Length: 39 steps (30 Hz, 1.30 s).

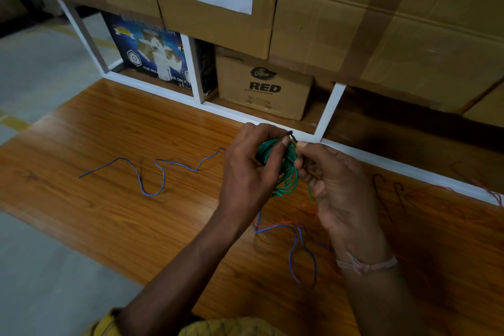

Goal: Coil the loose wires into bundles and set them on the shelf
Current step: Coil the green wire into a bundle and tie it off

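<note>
A coiled bundle of green wire (286, 172) is held above the wooden board (109, 144) between both hands. My left hand (251, 169) grips the bundle from the left, with thumb and fingers curled round it. From the right, my right hand (332, 180) pinches the bundle near its top, where a small dark tie or wire end (291, 134) sticks out. A loose blue wire (152, 172) snakes across the board to the left. More blue wire (300, 251) and thin orange wire (308, 210) lie under my hands.
The white shelf frame (327, 114) stands just behind, its low compartments holding a "RED" carton (264, 87) and a blue tape box (152, 52). Large cardboard boxes (354, 22) sit on top. Thin red wire (491, 194) lies at the far right. Grey floor (41, 267) lies left.
</note>
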Motion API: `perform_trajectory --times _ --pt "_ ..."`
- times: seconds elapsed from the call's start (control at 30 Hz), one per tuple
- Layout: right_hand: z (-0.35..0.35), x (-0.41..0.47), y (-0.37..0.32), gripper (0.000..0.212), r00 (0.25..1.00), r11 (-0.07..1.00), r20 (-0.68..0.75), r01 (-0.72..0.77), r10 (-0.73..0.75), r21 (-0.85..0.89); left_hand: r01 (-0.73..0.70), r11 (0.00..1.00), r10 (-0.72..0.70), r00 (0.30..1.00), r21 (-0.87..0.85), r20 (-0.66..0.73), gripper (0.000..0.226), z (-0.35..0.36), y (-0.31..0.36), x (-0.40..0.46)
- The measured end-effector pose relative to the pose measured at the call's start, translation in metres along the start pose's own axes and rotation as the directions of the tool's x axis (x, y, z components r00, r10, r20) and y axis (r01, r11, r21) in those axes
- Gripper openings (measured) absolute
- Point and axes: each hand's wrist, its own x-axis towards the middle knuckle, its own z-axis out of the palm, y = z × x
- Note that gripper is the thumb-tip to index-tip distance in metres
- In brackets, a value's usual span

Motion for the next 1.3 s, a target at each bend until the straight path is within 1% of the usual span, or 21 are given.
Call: perform_trajectory --times 0.3,0.4,0.6,0.77,0.93,1.3 --pt "0.0011 -0.0010 0.0016 0.019 1.000 1.000 -0.020 -0.005 0.006 0.017 -0.004 1.000 0.003 1.000 0.027 0.014 0.009 0.0006 0.0009 0.0006" --pt "0.0012 -0.0011 0.0021 0.017 1.000 1.000 -0.022 -0.006 0.007 0.025 0.015 1.000 -0.015 1.000 0.016 0.018 0.005 0.0005 0.0001 0.0004" --pt "0.0023 -0.0012 0.0034 0.020 0.999 1.000 -0.032 -0.014 0.014 0.016 0.044 0.999 -0.044 0.999 -0.017 0.028 0.003 0.0005 -0.0017 -0.0006" --pt "0.0032 -0.0019 0.0038 0.017 0.999 1.000 -0.040 -0.014 0.015 0.014 0.088 0.994 -0.086 0.996 -0.062 0.029 0.003 0.0010 -0.0048 -0.0008" --pt "0.0039 -0.0027 0.0040 0.018 0.999 1.000 -0.036 -0.016 0.016 0.011 0.080 0.995 -0.078 0.997 -0.055 0.026 0.006 0.0005 -0.0071 -0.0004" --pt "0.0029 -0.0012 0.0056 0.016 0.999 1.000 -0.042 -0.005 0.005 -0.021 0.096 0.994 -0.095 0.995 -0.061 0.028 0.003 0.0004 -0.0061 -0.0016"
